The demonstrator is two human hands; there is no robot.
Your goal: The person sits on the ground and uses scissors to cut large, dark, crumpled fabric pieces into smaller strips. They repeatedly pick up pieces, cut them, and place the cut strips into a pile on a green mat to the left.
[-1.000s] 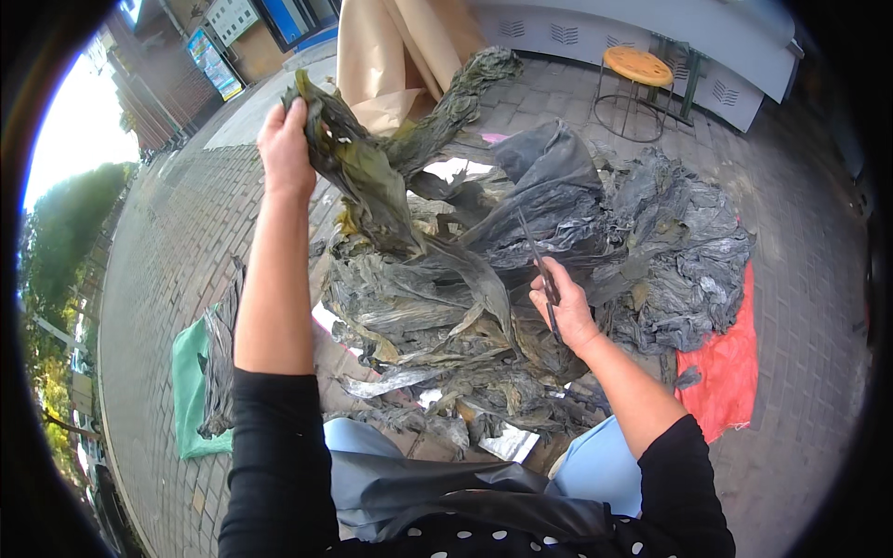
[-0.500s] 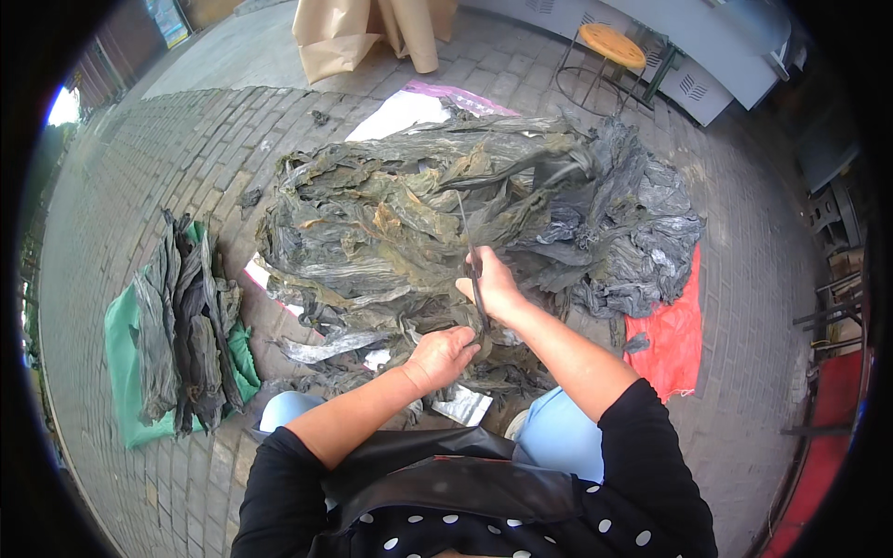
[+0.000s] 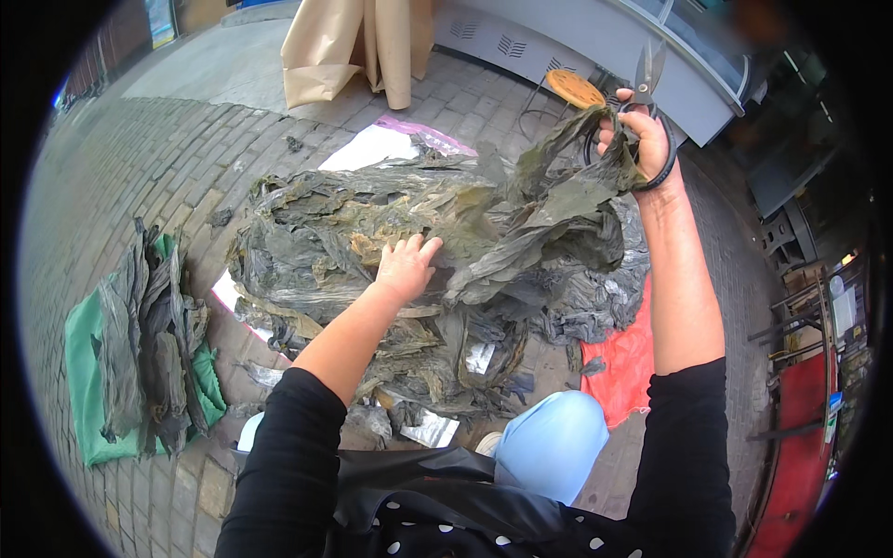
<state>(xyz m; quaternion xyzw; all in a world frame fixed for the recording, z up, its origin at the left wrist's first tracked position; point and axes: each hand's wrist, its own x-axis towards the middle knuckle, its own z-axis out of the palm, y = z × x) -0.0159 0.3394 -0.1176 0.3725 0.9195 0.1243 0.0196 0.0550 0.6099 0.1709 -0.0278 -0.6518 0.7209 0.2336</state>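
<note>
A large heap of dried, dark grey-green kelp (image 3: pixel 321 237) lies in front of me. My left hand (image 3: pixel 406 267) rests on the middle of it, palm down with its fingers spread. Up at the far right, my right hand (image 3: pixel 648 144) is closed on black-handled scissors (image 3: pixel 646 76), whose blades point upward. The same hand also grips a long kelp strip (image 3: pixel 584 203), which hangs down and leftward over the heap. Whether this strip is separate from the heap I cannot tell.
At left, more kelp strips (image 3: pixel 167 372) lie on a green sack (image 3: pixel 84 391). A red sack (image 3: pixel 619 358) and a white sack (image 3: pixel 367 149) show under the heap. Beyond stand brown sheeting (image 3: pixel 321 51), an orange round stool (image 3: pixel 575 88) and a grey-white counter (image 3: pixel 530 42).
My right hand has risen away to the far right with the scissors, lifting a kelp strip. My left hand has moved forward onto the heap and opened. The view has shifted slightly.
</note>
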